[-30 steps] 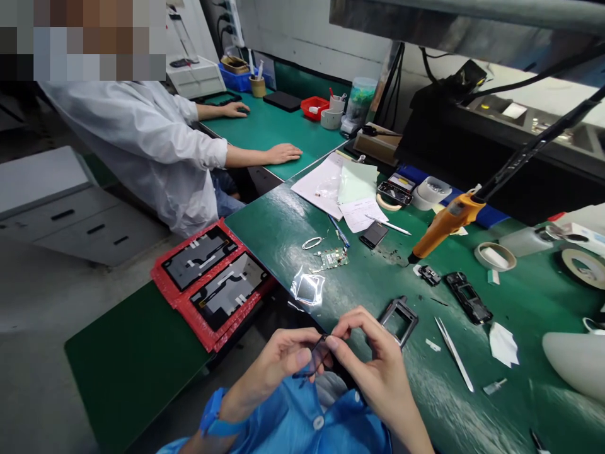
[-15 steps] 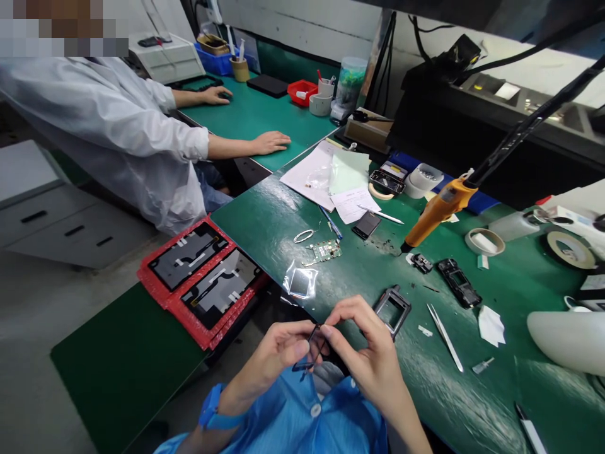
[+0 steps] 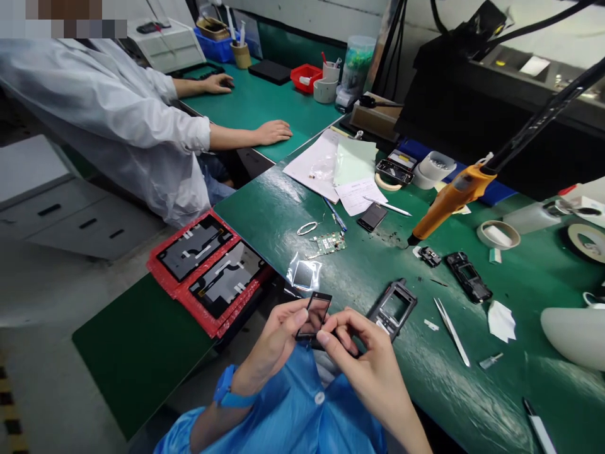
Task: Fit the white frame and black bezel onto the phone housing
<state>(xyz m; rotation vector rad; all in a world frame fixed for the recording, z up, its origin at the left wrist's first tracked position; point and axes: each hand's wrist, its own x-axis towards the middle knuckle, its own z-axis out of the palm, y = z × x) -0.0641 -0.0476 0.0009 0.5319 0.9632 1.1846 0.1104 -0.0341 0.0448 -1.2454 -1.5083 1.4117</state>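
Note:
In front of my chest, my left hand [image 3: 282, 331] grips a small black-framed clear panel [image 3: 316, 314] along its left side. The fingers behind show through its see-through middle. My right hand [image 3: 360, 343] is closed at the panel's lower right corner, thumb and fingertips against the edge. Just beyond the right hand, a black handset housing [image 3: 396, 309] with a window and a stub antenna lies on the green bench [image 3: 265, 217]. A small screen in clear film [image 3: 303, 274] lies near the bench edge, with a green circuit board [image 3: 329, 243] behind it.
An orange electric screwdriver [image 3: 444, 202] hangs over the bench. Tweezers [image 3: 452, 332], a black casing [image 3: 469, 277] and a pen [image 3: 539, 425] lie to the right. Red bubble wrap [image 3: 222, 328] holding two display panels is at left. A co-worker's hand [image 3: 275, 132] rests on the neighbouring desk.
The panel has been turned from edge-on to facing upward and raised a little. My right fingers have moved from its top end to its lower right corner.

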